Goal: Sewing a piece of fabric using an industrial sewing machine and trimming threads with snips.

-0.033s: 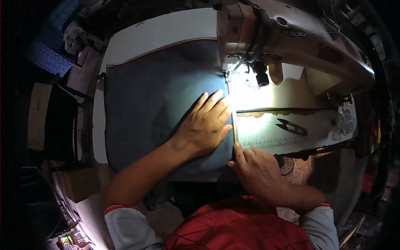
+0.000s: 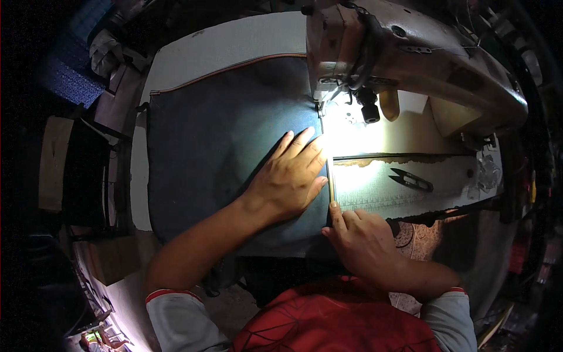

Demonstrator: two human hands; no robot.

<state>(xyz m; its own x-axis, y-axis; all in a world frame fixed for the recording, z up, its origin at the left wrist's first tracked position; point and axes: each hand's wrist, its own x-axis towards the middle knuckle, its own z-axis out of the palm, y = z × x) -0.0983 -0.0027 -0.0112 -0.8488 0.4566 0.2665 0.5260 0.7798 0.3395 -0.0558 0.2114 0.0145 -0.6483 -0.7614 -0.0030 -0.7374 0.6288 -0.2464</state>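
Observation:
A dark blue fabric panel (image 2: 199, 135) lies flat on the sewing table, its right edge running up to the presser foot (image 2: 320, 108) of a sewing machine (image 2: 410, 58). My left hand (image 2: 290, 170) rests flat on the fabric, fingers stretched toward the foot. Along that right edge runs a narrow zipper-like strip (image 2: 332, 185) with an orange-gold line. My right hand (image 2: 363, 237) holds the strip's near end, index fingertip on top and the other fingers curled; the thumb is beside the fabric edge. A similar strip borders the far edge.
Black thread snips (image 2: 411, 180) lie on the pale table right of the fabric, near printed ruler markings (image 2: 375, 202). A bright lamp glow covers the needle area. A crumpled clear plastic piece (image 2: 488, 171) sits at the table's right end. A cardboard box (image 2: 111, 258) stands at lower left.

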